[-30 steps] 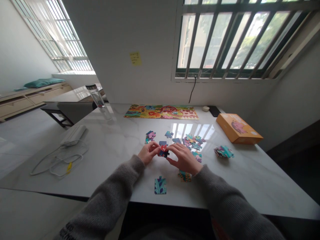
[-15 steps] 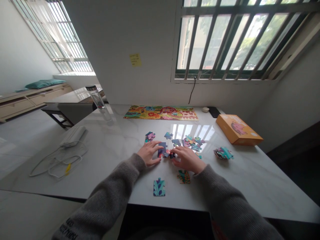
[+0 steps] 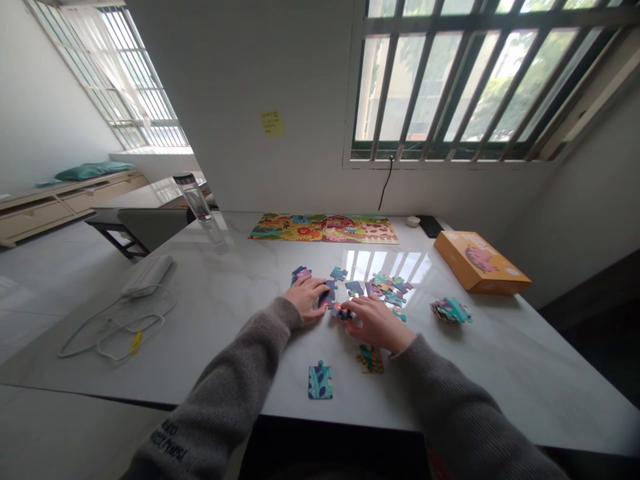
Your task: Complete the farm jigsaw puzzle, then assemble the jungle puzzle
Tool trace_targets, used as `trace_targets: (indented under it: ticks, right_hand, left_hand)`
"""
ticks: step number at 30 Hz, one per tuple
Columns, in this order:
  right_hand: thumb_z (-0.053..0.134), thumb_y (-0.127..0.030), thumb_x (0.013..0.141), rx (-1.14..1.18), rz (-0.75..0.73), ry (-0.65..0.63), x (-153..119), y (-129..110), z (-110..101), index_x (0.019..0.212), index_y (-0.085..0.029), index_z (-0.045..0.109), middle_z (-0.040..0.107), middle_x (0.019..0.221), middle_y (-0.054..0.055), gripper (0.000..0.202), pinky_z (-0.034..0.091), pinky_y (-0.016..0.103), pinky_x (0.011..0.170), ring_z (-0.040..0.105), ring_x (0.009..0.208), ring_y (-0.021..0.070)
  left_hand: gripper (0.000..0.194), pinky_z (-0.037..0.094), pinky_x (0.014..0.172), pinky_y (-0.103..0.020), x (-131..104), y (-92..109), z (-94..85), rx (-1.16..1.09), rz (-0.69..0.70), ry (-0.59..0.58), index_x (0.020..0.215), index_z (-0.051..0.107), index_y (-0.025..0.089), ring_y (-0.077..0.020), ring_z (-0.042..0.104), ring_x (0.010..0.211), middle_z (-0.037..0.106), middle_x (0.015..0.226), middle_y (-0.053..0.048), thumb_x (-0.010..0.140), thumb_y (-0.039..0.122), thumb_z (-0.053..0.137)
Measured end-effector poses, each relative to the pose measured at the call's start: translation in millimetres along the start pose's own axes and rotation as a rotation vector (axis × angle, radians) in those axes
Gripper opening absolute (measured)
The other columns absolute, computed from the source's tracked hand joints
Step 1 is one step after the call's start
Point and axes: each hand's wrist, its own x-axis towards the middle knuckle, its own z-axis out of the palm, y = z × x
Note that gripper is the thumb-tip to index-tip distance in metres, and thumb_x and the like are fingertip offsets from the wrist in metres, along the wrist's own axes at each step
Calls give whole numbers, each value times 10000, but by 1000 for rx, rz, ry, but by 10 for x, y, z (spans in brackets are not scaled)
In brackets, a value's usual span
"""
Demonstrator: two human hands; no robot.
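My left hand [image 3: 306,297] lies over the left side of a dark blue puzzle piece [image 3: 327,292], fingers and thumb gripping it against the table. Close to its right, my right hand [image 3: 373,322] pinches a small dark puzzle piece with red on it [image 3: 344,313], partly hidden by the fingers. The two pieces lie very near each other; whether they interlock I cannot tell. A teal piece with purple leaves [image 3: 320,381] lies toward the front edge. Below my right hand is a green and orange piece [image 3: 371,359].
Loose puzzle pieces [image 3: 390,287] spread behind my right hand; a stack of pieces [image 3: 451,310] is farther right. An orange box [image 3: 481,261] stands at the right, a long picture strip [image 3: 325,228] at the back. A glass bottle [image 3: 194,197] and white cable [image 3: 120,327] are left.
My left hand has shifted slightly up and to the right, covering more of the dark blue piece, which now sits closer to the piece under my right hand. The view tilted slightly.
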Motion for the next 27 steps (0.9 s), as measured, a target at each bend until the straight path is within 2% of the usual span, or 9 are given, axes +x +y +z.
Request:
trace_targets:
  ticks: [4, 7, 10, 13, 17, 22, 27]
  right_hand:
    - [642, -221, 862, 6, -29, 10, 6, -35, 24, 1124, -215, 656, 712, 991, 59, 262, 418, 336, 850, 629, 936, 224]
    - [614, -232, 906, -6, -70, 5, 15, -120, 54, 1146, -235, 644, 709, 1014, 54, 242, 411, 339, 846, 619, 939, 212]
    - [608, -227, 916, -59, -88, -12, 28, -205, 84, 1145, -242, 647, 702, 1054, 59, 232, 408, 348, 838, 604, 946, 213]
    - [618, -227, 913, -81, -85, -19, 35, -234, 110, 1146, -244, 657, 691, 1077, 66, 237, 415, 352, 858, 582, 989, 223]
    - [619, -219, 919, -55, -91, 9, 32, -209, 142, 1193, -272, 658, 647, 1198, 69, 281, 428, 358, 895, 559, 1059, 228]
    - [585, -228, 953, -38, -114, 25, 28, -202, 170, 1285, -303, 623, 640, 1190, 63, 343, 431, 370, 894, 563, 1019, 220]
    - [598, -210, 935, -75, -94, 11, 45, -244, 178, 1208, -259, 647, 653, 1149, 71, 282, 432, 373, 886, 559, 1023, 232]
  left_hand:
    - [382, 309, 1173, -490, -42, -113, 33, -57, 23, 76, 1267, 609, 208, -256, 510, 1331, 576, 1426, -103, 918, 270, 466]
    - [417, 400, 1119, -457, -79, -202, 32, -156, 37, 163, 1261, 608, 196, -241, 555, 1284, 616, 1383, -91, 882, 157, 438]
    - [387, 472, 1060, -411, -125, -205, 13, -245, 97, 138, 1171, 654, 186, -231, 621, 1188, 684, 1263, -89, 841, 99, 470]
    - [262, 508, 1019, -377, -168, -130, -17, -293, 124, 88, 1042, 698, 190, -223, 656, 1106, 713, 1162, -88, 871, 130, 510]
    - [168, 516, 1005, -376, -199, -37, -51, -284, 100, 61, 968, 716, 195, -233, 654, 1098, 686, 1188, -98, 896, 212, 565]
    - [152, 505, 1015, -387, -215, 2, -68, -250, 78, 47, 960, 712, 203, -241, 638, 1123, 666, 1201, -95, 908, 252, 577]
    - [259, 492, 1028, -401, -226, 23, -85, -219, 104, 21, 1071, 681, 212, -259, 618, 1145, 641, 1223, -99, 843, 335, 687]
